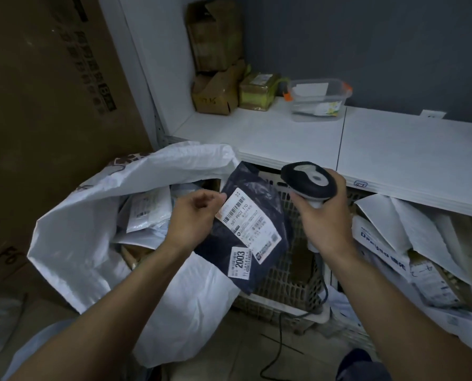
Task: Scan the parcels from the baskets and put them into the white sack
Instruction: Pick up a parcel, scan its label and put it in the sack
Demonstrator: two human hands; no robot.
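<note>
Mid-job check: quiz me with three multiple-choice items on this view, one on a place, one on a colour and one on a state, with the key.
1. The clear tub stands:
A) on the white shelf
B) on the floor
C) on a chair

2. The parcel in the left hand is:
A) white
B) dark navy
C) brown

3. The right hand:
A) hangs open
B) presses a wall
C) grips the scanner

Key:
1 A: its base rests on the shelf top.
2 B: dark wrapping shows all round its label.
3 C: the hand curls round the scanner's handle.
</note>
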